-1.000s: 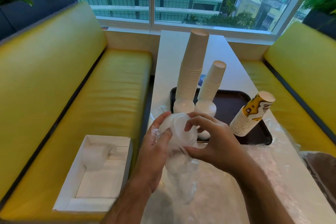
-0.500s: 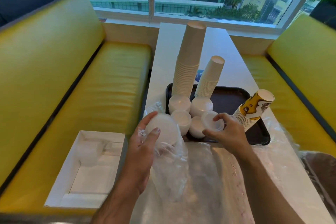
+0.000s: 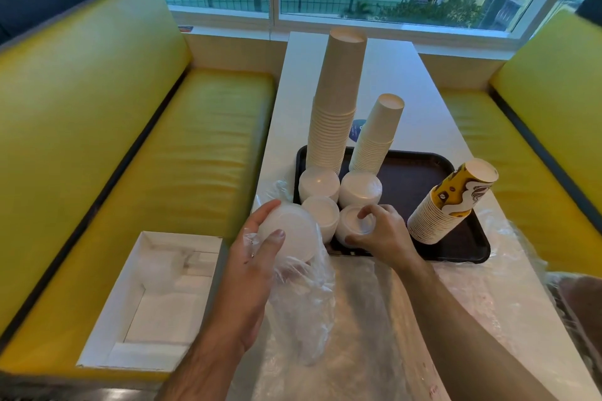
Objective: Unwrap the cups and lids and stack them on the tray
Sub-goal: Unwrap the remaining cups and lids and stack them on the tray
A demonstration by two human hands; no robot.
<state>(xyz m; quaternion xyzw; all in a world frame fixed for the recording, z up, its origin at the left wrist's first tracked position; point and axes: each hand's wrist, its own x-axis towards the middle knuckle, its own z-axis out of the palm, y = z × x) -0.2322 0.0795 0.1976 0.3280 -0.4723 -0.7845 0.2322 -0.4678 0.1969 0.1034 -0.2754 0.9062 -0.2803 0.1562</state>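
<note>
2 glossy yellow padded benches [image 3: 182, 153] flank a long white table [image 3: 420, 98] that runs toward the window. Crinkled clear plastic sheeting [image 3: 368, 319] covers the table's near end; its edges blur into the surface. A dark rectangular tray [image 3: 420, 179] with rounded corners sits mid-table. On its far left corner stands the tallest stack of plain white paper cups [image 3: 338, 98], upside down, with a shorter white stack [image 3: 378, 133] beside it. A third stack of cups with a yellow print [image 3: 452, 202] leans at the tray's right edge. An open white cardboard box [image 3: 143, 299] lies on the left bench, its contents pale and hard to make out. 4 low stacks of white plastic lids [image 3: 360, 187] cluster on the tray's near left corner. The left hand [image 3: 250, 273] grips a sleeve of lids [image 3: 290, 234] in thin clear wrap, just off the tray's near left corner. The right hand [image 3: 381, 234] curls its fingers round the top lid [image 3: 356, 221] of the nearest stack.
</note>
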